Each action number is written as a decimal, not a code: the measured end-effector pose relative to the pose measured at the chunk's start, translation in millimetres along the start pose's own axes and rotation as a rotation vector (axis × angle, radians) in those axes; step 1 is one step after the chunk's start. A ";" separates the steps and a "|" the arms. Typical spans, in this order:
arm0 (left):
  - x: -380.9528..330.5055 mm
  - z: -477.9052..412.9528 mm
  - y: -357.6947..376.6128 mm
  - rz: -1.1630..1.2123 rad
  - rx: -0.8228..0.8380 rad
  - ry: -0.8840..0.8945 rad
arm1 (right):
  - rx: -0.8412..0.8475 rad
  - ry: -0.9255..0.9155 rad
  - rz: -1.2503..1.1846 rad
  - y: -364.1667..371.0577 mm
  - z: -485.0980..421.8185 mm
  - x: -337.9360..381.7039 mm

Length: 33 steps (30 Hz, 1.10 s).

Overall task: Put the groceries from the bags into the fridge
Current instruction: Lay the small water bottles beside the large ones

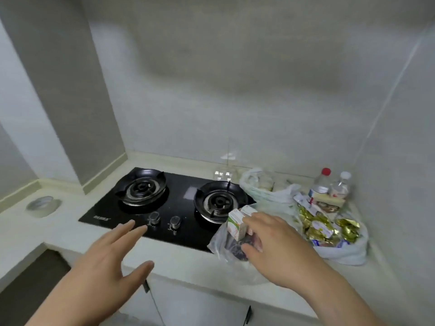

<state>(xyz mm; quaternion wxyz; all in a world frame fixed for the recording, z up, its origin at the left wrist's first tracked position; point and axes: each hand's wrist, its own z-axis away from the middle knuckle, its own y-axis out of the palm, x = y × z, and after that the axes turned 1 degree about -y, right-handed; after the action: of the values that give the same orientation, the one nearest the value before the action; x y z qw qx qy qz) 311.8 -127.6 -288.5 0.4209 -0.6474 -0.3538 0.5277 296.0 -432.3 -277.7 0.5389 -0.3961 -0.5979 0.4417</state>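
Plastic grocery bags lie on the counter right of the stove. A clear bag [221,243] near the stove's front right corner holds small white cartons [236,222] and something dark. My right hand [275,243] reaches into it, fingers curled around the cartons, thumb low by the dark item. A white bag [346,252] further right holds gold-foil packets [322,227]. Another white bag [263,191] sits behind. My left hand [110,255] hovers open above the counter edge in front of the stove knobs, holding nothing. The fridge is not in view.
A black two-burner gas stove [164,201] fills the middle of the pale counter [183,260]. Two plastic bottles [329,184] stand in the back right corner by the tiled wall. A roll of tape [42,204] lies at the left. Cabinet doors are below the counter.
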 end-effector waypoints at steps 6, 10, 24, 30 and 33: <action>22.7 -90.5 28.1 0.057 0.119 0.124 | -0.019 0.305 0.024 3.1 -8.9 -19.0; -1.4 -133.4 58.4 0.101 0.207 0.290 | -0.062 0.465 0.039 -1.6 2.8 -31.8; -138.5 -218.2 144.5 0.162 0.352 0.601 | -0.170 0.743 -0.053 -5.0 32.3 -155.3; -215.5 -256.0 177.1 0.157 0.336 0.573 | -0.179 0.723 -0.217 -20.5 3.5 -256.0; -253.2 -270.9 187.4 0.212 0.304 0.544 | -0.171 0.697 -0.256 -29.4 -14.6 -296.2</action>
<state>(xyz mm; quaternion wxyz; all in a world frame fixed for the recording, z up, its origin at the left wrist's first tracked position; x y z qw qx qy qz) 531.4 -476.6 -339.0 0.5344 -0.7277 -0.0762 0.4232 341.7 -720.9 -336.4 0.7259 -0.4881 -0.4581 0.1583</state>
